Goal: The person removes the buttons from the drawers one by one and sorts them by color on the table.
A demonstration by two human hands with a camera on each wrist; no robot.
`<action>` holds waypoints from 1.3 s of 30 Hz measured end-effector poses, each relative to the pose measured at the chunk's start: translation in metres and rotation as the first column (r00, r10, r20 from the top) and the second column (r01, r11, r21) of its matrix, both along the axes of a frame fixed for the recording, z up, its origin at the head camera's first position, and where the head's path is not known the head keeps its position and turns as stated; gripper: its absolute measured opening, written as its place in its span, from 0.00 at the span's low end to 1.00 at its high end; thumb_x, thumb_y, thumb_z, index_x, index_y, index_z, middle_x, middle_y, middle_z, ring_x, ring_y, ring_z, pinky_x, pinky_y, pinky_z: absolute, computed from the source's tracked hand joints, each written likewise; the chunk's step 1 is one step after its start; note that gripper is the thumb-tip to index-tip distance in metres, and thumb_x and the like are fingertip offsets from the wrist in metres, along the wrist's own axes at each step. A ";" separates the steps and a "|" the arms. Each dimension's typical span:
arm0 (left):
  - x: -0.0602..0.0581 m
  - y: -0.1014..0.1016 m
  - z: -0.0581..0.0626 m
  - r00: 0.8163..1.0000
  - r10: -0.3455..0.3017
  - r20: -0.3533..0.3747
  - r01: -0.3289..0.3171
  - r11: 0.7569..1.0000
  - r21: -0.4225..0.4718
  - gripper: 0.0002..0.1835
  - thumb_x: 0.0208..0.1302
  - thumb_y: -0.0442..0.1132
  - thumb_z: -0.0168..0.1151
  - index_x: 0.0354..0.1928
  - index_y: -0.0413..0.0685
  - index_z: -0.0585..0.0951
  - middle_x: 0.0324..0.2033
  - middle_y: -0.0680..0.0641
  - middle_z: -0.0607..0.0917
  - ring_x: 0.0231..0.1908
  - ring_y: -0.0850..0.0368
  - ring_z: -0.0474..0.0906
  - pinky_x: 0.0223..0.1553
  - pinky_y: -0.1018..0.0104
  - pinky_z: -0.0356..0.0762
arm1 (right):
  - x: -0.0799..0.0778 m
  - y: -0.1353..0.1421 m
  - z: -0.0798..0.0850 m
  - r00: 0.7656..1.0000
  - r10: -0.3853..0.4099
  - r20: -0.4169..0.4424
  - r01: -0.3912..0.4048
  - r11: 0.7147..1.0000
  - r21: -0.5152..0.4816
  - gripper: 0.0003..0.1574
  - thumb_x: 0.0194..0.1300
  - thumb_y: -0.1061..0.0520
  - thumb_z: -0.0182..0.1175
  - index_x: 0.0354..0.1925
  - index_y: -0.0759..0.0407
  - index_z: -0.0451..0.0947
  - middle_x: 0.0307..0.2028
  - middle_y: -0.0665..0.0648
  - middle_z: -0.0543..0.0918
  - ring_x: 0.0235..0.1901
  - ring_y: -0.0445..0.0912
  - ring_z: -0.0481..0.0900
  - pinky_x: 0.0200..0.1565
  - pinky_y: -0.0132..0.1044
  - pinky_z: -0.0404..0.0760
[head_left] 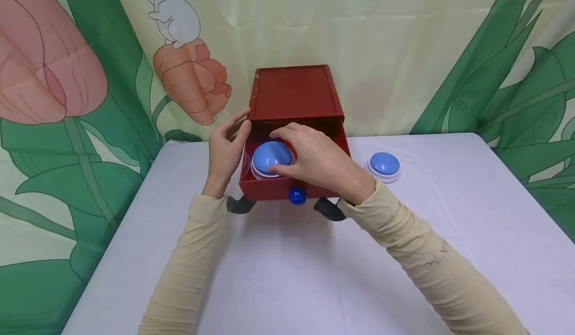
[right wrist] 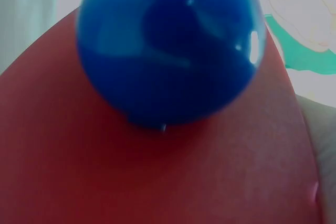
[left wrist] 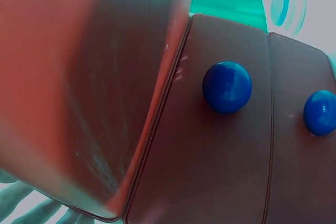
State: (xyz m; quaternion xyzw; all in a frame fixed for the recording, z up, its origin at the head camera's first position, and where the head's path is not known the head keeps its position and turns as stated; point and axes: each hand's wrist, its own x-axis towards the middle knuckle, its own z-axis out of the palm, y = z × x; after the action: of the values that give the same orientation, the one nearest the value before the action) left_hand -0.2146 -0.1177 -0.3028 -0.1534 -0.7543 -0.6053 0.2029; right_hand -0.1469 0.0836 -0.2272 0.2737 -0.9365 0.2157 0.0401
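A red drawer cabinet point(head_left: 294, 93) stands at the back of the table with its top drawer point(head_left: 265, 191) pulled out. In the drawer is a round push button point(head_left: 271, 154) with a blue dome on a pale base. My right hand point(head_left: 314, 158) reaches over the drawer front and grips that button, thumb on the near side and fingers on the far side. Against the cabinet's left side rests my left hand point(head_left: 226, 148), its fingers extended. A blue knob point(head_left: 297, 195) sits on the drawer front; in the right wrist view the knob point(right wrist: 170, 45) hides the hand's work.
A second blue-domed button point(head_left: 385, 164) stands on the white tablecloth point(head_left: 287, 275) right of the cabinet. Lower drawers with a blue knob point(left wrist: 227, 87) and another knob point(left wrist: 321, 112) show in the left wrist view. A printed curtain point(head_left: 382, 50) hangs behind.
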 end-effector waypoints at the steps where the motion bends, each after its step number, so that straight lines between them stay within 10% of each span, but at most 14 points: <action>1: 0.000 0.000 0.000 1.000 0.000 0.001 0.000 1.000 0.000 0.20 0.71 0.46 0.59 0.63 0.52 0.80 0.59 0.48 0.82 0.58 0.53 0.80 0.59 0.56 0.79 | -0.001 -0.001 0.000 1.000 0.001 -0.001 -0.001 1.000 0.003 0.42 0.56 0.43 0.73 0.64 0.59 0.73 0.59 0.58 0.79 0.57 0.51 0.78 0.60 0.46 0.78; 22: 0.001 0.000 0.001 1.000 -0.003 0.001 0.003 1.000 0.003 0.20 0.71 0.46 0.59 0.63 0.52 0.79 0.60 0.48 0.81 0.59 0.53 0.79 0.59 0.56 0.79 | -0.009 -0.011 0.002 0.981 -0.049 0.187 0.043 0.998 0.035 0.41 0.57 0.48 0.73 0.65 0.57 0.73 0.61 0.58 0.78 0.59 0.54 0.75 0.59 0.50 0.80; 39: 0.001 0.000 0.000 1.000 -0.007 -0.009 0.007 1.000 0.018 0.20 0.71 0.45 0.59 0.62 0.51 0.80 0.59 0.48 0.82 0.58 0.54 0.80 0.59 0.57 0.79 | -0.015 -0.013 -0.002 0.985 0.019 0.173 -0.026 0.999 0.037 0.41 0.61 0.53 0.70 0.69 0.58 0.68 0.64 0.59 0.76 0.62 0.55 0.73 0.61 0.50 0.77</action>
State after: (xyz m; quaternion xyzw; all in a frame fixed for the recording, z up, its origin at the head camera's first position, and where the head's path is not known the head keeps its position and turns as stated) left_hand -0.2138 -0.1175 -0.3025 -0.1568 -0.7474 -0.6121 0.2054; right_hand -0.1616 0.0710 -0.2297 0.2652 -0.9373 0.2207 -0.0487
